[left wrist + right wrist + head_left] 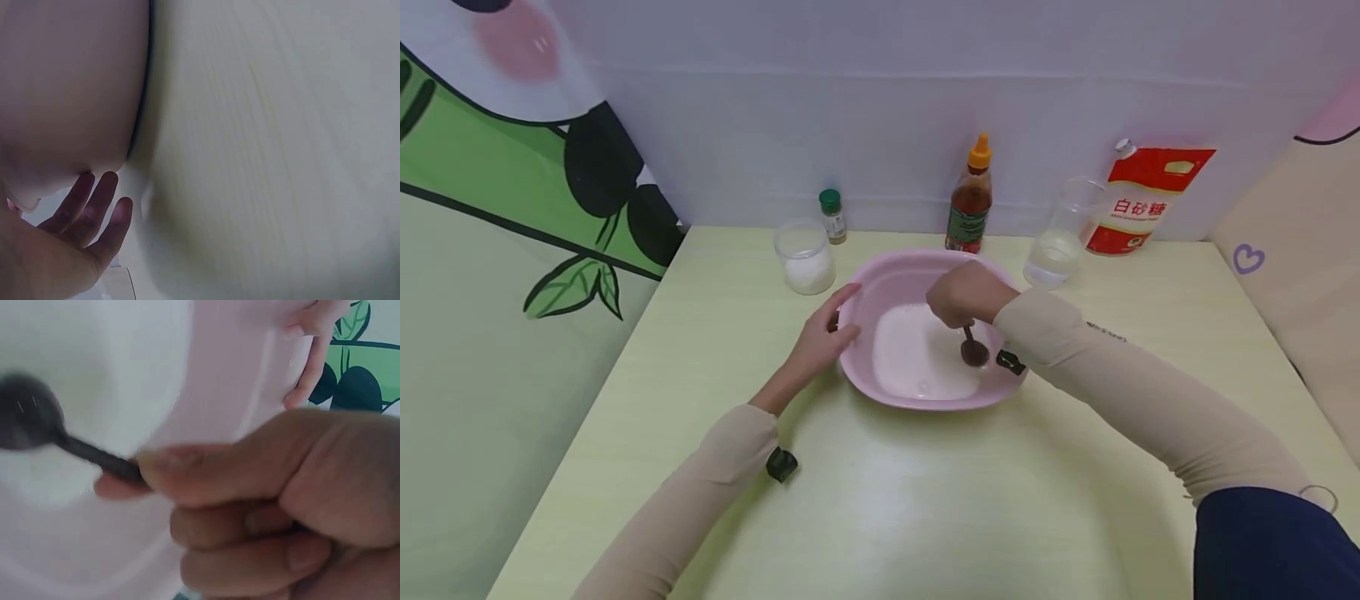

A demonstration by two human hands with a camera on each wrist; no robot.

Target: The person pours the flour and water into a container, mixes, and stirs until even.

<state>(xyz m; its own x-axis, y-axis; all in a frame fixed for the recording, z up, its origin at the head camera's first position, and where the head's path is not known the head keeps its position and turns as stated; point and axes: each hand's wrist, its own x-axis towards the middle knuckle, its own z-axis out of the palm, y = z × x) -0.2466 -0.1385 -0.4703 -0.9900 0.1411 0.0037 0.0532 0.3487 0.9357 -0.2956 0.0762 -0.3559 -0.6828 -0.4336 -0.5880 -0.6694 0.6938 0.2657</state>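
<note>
A pink plastic basin (895, 398) stands on the table, with a shallow pale layer on its floor. My left hand (817, 337) holds the basin's left side. Its thumb and forefinger lie over the rim, while the other fingers (90, 209) touch the outer wall from below. Over the inside of the basin, my right hand (962, 293) pinches the handle of a small dark spoon (974, 353) between thumb and forefinger. In the right wrist view the spoon's round bowl (28, 412) is blurred; whether it touches the basin floor I cannot tell.
Behind the basin stand a glass of white granules (808, 271), a small green-capped jar (833, 218), a sauce bottle with an orange tip (968, 208), a clear glass pitcher (1056, 246) and a red and white sugar pouch (1138, 204). The pale table (910, 500) meets a wall cloth.
</note>
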